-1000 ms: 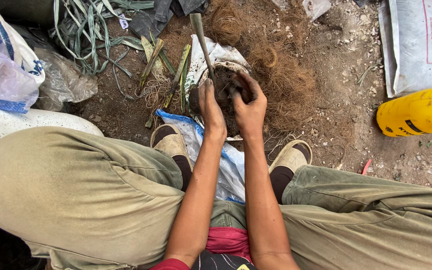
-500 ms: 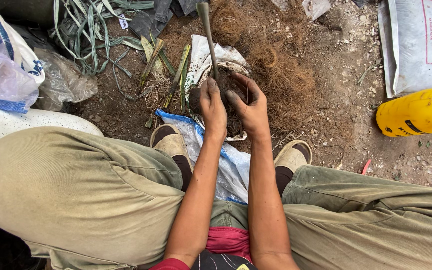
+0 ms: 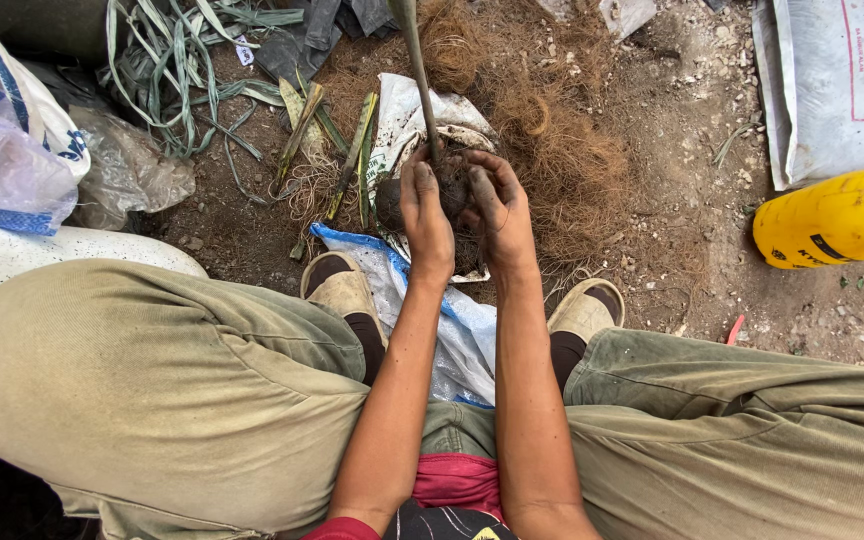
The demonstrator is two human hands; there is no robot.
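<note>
Over on the left, a plastic bag (image 3: 7, 150) is lying beside a tangle of cut green leaves (image 3: 192, 70) on the dirt ground (image 3: 672, 250). The person's left hand (image 3: 426, 215) is cupping a dark soil ball (image 3: 449, 190) around a thin plant stem (image 3: 417, 70), fingers curled closed against it; the right hand (image 3: 497, 210) is pressing the other side likewise. The ball is sitting over a white sack (image 3: 407, 115), looking packed but not yet wrapped, I'd judge. Brown coconut fibre (image 3: 562, 150) is crowding just beside it, and a yellow sprayer (image 3: 832, 220) is resting far right.
</note>
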